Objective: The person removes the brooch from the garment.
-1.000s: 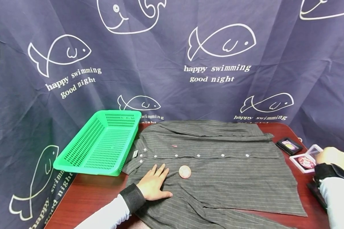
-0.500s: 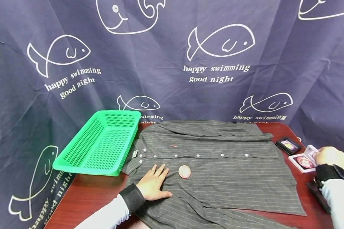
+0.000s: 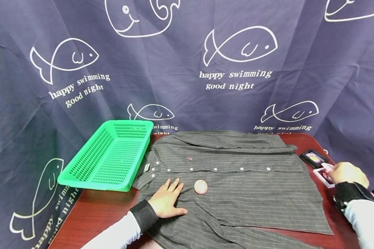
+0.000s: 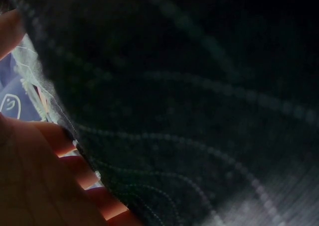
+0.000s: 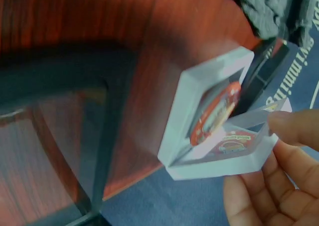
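Note:
A grey striped shirt lies spread on the red-brown table, with a round pink badge on it. My left hand rests flat on the shirt just left of the badge; in the left wrist view its fingers lie against dark cloth. At the table's right edge my right hand holds a small white box. In the right wrist view its thumb and fingers pinch the clear hinged lid over a red badge inside the white box.
A green plastic basket stands at the table's back left, partly over the edge. A black box with a badge in it sits behind the white box. A dark frame lies by the right forearm. A printed navy curtain hangs behind.
The right hand has moved left and forward over the white box, and the raised clear lid has come down. The left hand and pink badge have not moved.

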{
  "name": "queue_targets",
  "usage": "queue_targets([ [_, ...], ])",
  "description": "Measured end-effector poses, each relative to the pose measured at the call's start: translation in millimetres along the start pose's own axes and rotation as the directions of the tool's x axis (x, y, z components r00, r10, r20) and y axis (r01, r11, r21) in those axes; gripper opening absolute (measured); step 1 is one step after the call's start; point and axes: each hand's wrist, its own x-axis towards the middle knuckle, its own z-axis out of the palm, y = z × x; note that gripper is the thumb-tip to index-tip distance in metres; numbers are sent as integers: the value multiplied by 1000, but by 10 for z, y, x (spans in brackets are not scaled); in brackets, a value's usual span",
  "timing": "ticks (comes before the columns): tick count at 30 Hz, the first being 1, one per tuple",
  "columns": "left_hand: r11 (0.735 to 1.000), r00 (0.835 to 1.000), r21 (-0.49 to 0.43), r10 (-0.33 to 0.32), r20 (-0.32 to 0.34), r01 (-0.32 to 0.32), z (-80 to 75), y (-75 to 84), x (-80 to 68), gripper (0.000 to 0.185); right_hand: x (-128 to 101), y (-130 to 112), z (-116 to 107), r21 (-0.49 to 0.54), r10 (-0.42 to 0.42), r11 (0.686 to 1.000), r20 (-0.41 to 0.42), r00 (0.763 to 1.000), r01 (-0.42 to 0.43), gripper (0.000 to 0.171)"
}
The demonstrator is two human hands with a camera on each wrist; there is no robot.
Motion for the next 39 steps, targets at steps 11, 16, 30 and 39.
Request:
queue_targets([
  [11,1000,1000,-7,-4,8,4,-37,7,-11,92,-34,-88,144,18,68,997,25,997,-68,29],
  [16,1000,1000,-3,0,11,0,-40,12,-8,92,-31,-91,193,16,92,996,25,995,-92,28],
  [30,1000,1000,-7,0,8,0,-39,27,-15,92,-55,-119,186,18,107,994,31,994,-108,29],
  [39,1000,1000,-3,0,7,0,-24,14,-8,92,-82,-148,176,22,119,993,34,992,-119,30],
])
